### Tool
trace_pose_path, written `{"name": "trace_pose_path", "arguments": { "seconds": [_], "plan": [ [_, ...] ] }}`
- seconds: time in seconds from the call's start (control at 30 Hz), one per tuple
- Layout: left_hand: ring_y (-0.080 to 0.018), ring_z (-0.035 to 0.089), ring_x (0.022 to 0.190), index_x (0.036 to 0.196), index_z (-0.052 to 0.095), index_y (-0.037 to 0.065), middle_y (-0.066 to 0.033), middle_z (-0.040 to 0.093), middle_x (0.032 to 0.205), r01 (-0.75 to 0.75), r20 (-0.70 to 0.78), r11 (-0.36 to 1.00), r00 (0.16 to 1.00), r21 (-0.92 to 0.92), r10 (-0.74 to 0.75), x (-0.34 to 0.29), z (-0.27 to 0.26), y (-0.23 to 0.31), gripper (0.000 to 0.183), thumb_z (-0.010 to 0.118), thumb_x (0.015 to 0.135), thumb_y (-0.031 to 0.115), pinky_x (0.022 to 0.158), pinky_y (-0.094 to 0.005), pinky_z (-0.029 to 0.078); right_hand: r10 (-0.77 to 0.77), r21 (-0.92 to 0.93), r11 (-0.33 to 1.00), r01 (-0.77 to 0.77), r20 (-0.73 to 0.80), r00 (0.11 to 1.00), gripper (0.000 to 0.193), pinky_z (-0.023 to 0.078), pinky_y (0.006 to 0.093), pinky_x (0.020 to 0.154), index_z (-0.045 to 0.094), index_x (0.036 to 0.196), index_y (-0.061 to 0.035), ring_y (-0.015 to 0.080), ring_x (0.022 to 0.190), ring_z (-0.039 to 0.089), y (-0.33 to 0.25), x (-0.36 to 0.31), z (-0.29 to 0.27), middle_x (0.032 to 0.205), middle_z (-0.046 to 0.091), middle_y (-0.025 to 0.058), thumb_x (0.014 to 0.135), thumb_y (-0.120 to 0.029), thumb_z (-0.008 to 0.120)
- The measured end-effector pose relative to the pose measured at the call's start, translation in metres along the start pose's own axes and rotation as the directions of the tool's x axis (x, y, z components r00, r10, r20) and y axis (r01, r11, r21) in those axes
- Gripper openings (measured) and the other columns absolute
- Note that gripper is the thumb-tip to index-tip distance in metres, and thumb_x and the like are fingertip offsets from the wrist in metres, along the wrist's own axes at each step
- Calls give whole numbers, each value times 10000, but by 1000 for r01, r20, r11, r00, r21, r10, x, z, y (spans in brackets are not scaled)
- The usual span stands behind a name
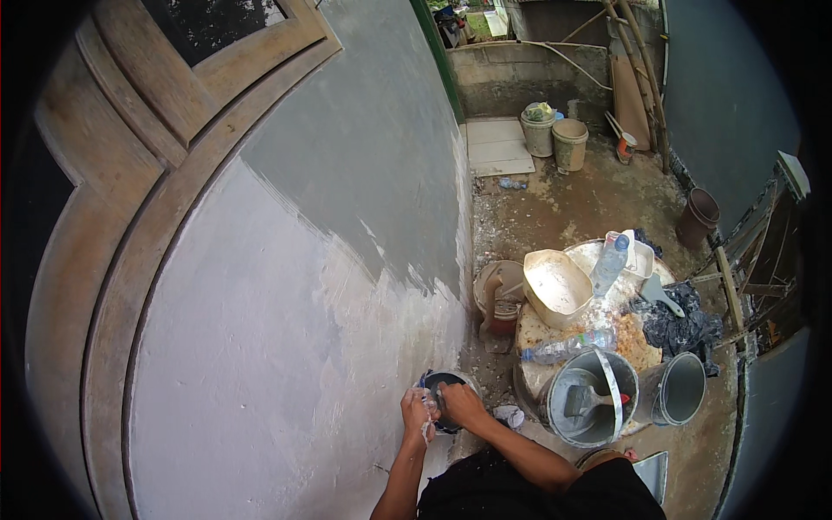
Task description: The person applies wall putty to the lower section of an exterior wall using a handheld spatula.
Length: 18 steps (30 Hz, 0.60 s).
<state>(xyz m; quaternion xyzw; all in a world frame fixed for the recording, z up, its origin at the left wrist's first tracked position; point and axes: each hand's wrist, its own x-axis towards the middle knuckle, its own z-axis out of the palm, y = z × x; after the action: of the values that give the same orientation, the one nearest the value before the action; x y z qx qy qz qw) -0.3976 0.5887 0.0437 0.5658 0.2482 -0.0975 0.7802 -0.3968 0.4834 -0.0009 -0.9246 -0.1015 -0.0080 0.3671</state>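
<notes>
Both my hands are low in the middle of the head view, close together over a small bucket [471,381] with a dark inside, at the foot of the wall. My left hand [418,414], smeared with white, is closed at the bucket's left side; what it grips is too small to tell. Curled over the dark opening is my right hand [461,405], its fingertips hidden and anything in them out of sight. Beside them rises the wall [260,312], whitish over its lower part and grey above, with streaky strokes along the border.
On my right, a stained round top [628,328] carries a cream container [555,286], plastic bottles [568,347], a putty knife [660,295] and black plastic [685,325]. A grey bucket [555,416] holding a brush [589,399] stands before it, beside another bucket [680,390].
</notes>
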Motion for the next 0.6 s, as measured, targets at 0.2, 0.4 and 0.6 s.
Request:
{"name": "trace_pose_path", "arguments": {
  "seconds": [0.2, 0.4, 0.6],
  "plan": [
    [-94, 376, 410, 790, 424, 51, -20, 401, 559, -25, -13, 999, 1000, 34, 25, -3, 1, 7, 133, 335, 859, 121, 322, -220, 314, -65, 183, 981, 60, 21, 998, 189, 436, 450, 576, 507, 802, 36, 384, 625, 547, -7, -9, -32, 594, 539, 222, 706, -123, 541],
    [-92, 358, 395, 770, 422, 47, -18, 394, 546, -56, -18, 996, 998, 75, 57, 3, -6, 8, 136, 351, 856, 124, 323, -229, 303, -5, 267, 964, 6, -2, 1000, 196, 431, 447, 553, 540, 806, 42, 394, 590, 545, -15, -3, -53, 556, 523, 228, 711, -130, 556],
    [-94, 353, 397, 766, 419, 52, -18, 390, 544, -26, -19, 999, 999, 32, 27, 2, -5, 10, 136, 363, 856, 137, 326, -235, 303, 77, 295, 955, -45, -98, 992, 214, 442, 430, 555, 558, 796, 46, 390, 598, 552, -13, -4, -55, 576, 527, 248, 712, -150, 578]
  ]
}}
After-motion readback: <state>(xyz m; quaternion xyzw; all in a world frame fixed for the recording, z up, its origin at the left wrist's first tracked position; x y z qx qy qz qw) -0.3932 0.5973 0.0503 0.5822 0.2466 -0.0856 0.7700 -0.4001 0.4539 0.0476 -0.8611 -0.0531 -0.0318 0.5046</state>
